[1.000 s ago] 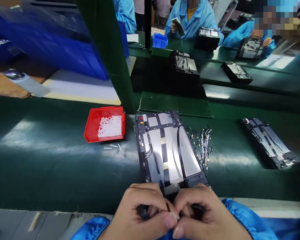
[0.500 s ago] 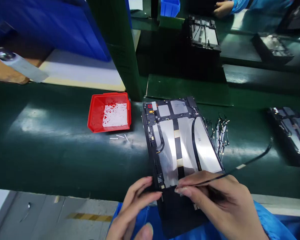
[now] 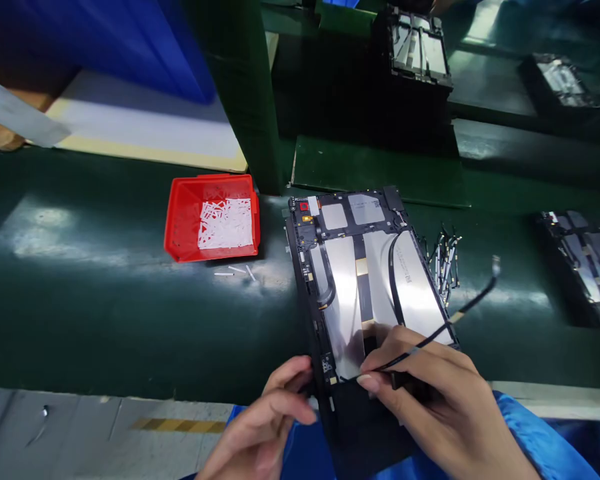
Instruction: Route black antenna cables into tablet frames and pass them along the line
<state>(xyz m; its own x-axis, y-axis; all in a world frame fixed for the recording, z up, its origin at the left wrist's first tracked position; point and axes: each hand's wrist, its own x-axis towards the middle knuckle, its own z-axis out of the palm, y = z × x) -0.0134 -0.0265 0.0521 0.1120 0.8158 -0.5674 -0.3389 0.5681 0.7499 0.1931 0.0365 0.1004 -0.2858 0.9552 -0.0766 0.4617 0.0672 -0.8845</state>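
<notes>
An opened tablet [image 3: 363, 280] lies back-up on the dark green surface [image 3: 105, 300], its near end overhanging the edge toward the person. The right hand [image 3: 430, 393] has its fingers [image 3: 370, 382] pinched together on one end of a thin black cable [image 3: 440, 333], pressing that end down at the near end of the tablet, beside the silver battery panels; the rest of the cable arcs up and away to the right, and its far connector hangs free above the surface, attached to nothing. The left hand [image 3: 275, 417] steadies the tablet's near left edge, fingers curled against the frame with the thumb just under it, gripping nothing else. Judging from this, the cable is only being started: one end is at the board, and the free length is not yet laid along the chassis or plugged in. Other ribbons already lie seated across the battery. A small heap of similar cables [image 3: 445, 257] waits just right of the tablet, a red tray [image 3: 177, 223] of white strips sits to its left, and another opened tablet [image 3: 583, 263] lies further right.
</notes>
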